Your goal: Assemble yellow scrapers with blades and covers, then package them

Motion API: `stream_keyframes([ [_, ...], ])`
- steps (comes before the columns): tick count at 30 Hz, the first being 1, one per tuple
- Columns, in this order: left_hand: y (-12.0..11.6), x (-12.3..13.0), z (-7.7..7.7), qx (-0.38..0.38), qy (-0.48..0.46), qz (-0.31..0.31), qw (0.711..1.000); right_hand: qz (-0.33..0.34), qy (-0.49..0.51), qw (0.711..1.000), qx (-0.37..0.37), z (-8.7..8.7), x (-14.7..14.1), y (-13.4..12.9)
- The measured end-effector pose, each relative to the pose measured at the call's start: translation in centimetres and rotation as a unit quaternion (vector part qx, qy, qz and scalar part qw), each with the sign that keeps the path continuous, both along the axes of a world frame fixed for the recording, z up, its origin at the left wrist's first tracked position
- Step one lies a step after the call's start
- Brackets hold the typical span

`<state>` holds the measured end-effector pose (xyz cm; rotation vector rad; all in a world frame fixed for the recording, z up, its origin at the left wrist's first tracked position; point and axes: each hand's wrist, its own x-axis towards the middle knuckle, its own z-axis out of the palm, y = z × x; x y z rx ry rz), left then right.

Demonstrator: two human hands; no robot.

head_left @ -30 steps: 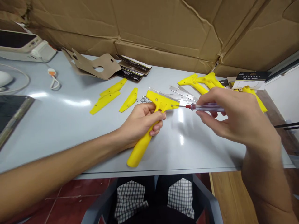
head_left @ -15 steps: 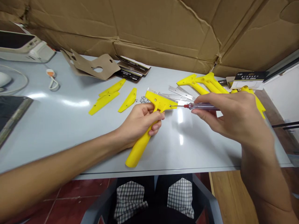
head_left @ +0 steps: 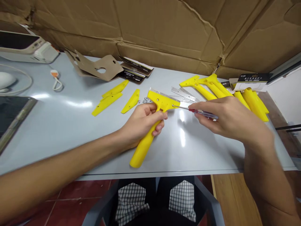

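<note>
My left hand [head_left: 147, 122] is wrapped round the neck of a yellow scraper [head_left: 144, 146], its handle slanting down to the left. Along the scraper's head runs a thin metal blade edge. In my right hand [head_left: 231, 121] is a screwdriver [head_left: 202, 113] with a clear and red handle, held between thumb and fingers. Its tip touches the screw at the right end of the scraper head. Behind the head lie several loose blades [head_left: 184, 93] and a small heap of screws [head_left: 147, 100], partly hidden by the scraper.
Yellow cover plates [head_left: 107, 99] and another plate [head_left: 131, 102] lie left of the screws. More yellow scraper handles [head_left: 205, 91] lie at the right, beside a black and white package [head_left: 252, 82]. Opened cardboard packaging [head_left: 101, 67] stands at the back, before a large cardboard sheet [head_left: 164, 28].
The screwdriver's handle has tilted down a little and my right hand has turned with it. The tip stays at the screw. The whole view has shifted slightly.
</note>
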<state>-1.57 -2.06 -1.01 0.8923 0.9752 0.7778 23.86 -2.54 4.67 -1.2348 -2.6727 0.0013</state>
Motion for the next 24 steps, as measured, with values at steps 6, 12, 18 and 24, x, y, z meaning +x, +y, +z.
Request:
stream_keyframes([
  [6,0.6,-0.7,-0.3,-0.003,-0.011,0.012,1.000,-0.017,0.005,0.995,-0.095,0.3,1.5,1.3],
  [12,1.6,-0.8,-0.4,-0.007,-0.122,0.097,0.988,-0.125,-0.022,0.986,-0.112,-0.4,5.6,3.1],
  [18,1.5,-0.7,-0.3,0.038,-0.117,0.098,0.988,-0.163,-0.067,0.981,-0.084,-1.7,6.2,3.9],
  [24,1.3,-1.0,-0.6,0.060,-0.101,0.070,0.991,-0.220,-0.100,0.964,-0.113,-2.3,5.3,3.6],
])
